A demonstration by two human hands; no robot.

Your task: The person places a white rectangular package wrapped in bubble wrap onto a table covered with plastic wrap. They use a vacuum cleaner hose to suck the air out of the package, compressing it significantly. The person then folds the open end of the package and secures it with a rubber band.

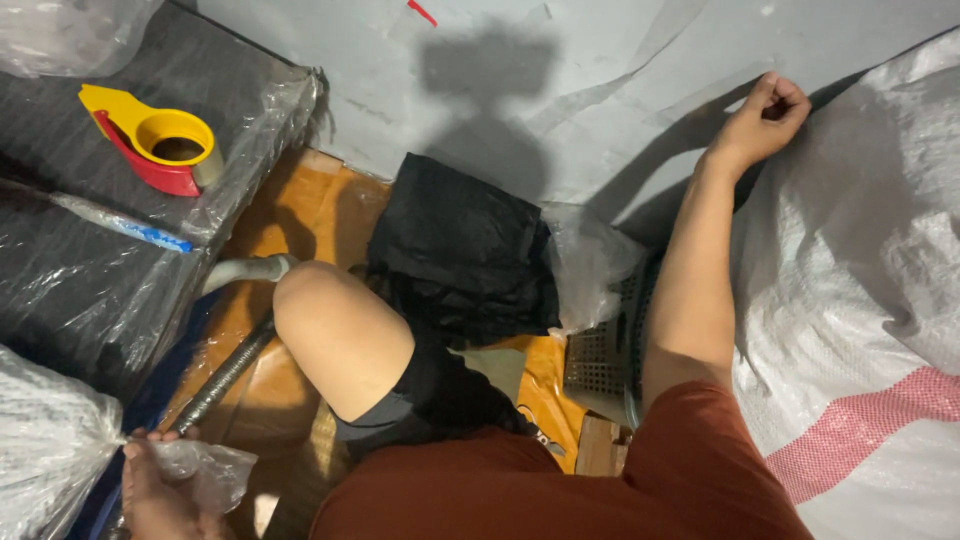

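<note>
My right hand [765,115] is stretched out to the upper right, fingers curled shut against the edge of a big white woven sack [860,260]; whether it pinches the sack's fabric is unclear. My left hand [160,495] sits at the bottom left, gripping the gathered neck of a clear plastic bag [45,455]. My bare knee [335,330] rises in the middle. Beyond it lies a folded black garment [460,250], partly inside a clear plastic bag [590,260].
A yellow and red tape dispenser [160,150] rests on a plastic-wrapped black surface [80,280] at the left, beside a blue-tipped wrapped stick [120,222]. A grey perforated basket [605,350] lies by my right arm. Orange sheeting [300,215] covers the floor; a grey wall is ahead.
</note>
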